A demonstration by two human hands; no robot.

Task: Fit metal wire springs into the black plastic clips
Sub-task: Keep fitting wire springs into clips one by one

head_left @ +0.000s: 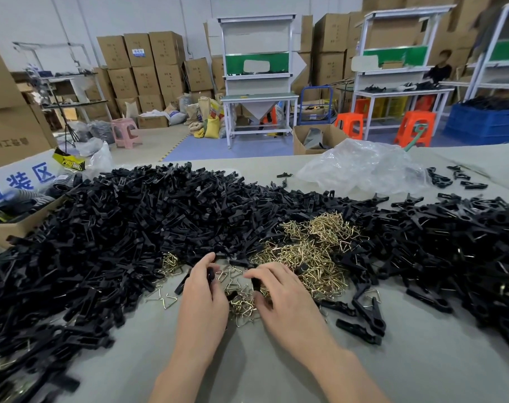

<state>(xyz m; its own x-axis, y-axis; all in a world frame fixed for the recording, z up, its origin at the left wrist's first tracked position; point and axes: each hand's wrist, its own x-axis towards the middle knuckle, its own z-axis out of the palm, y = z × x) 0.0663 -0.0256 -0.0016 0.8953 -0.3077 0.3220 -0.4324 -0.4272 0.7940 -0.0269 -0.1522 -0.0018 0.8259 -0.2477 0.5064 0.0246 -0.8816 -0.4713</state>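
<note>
Writing: a white sign (20, 178) far to the left of the fingers bore large blue Chinese characters ending in 装区, with the first one cut off by the edge.
Label: a yellow-and-black tag (68, 162) just beyond that sign carried lettering too blurred to read.
Carton print: the big cardboard carton (12, 132) behind the sign showed dark characters upside down, which I could not make out.
Left hand: the left hand (202, 292) had its fingers (207, 258) curled round a small black clip (210, 275).
Right hand: the right hand (285, 298) pinched another black clip (256, 283) between thumb and fingers (259, 273), close beside the left hand.
Springs: the wire springs (305, 257) were brassy, bent into angular open loops. They lay tangled under both hands and heaped just beyond the right fingers.
Clips: matt black plastic clips (116, 228) lay in a deep heap that ran from left of the fingers round behind them to the far right.
Fitted clips: near the right wrist lay a few closed clips (369, 315), apart from the heap.
Bench: the grey bench (262, 367) carried everything.
Bag: a crumpled clear plastic bag (363, 167) lay well beyond the right fingers.
</note>
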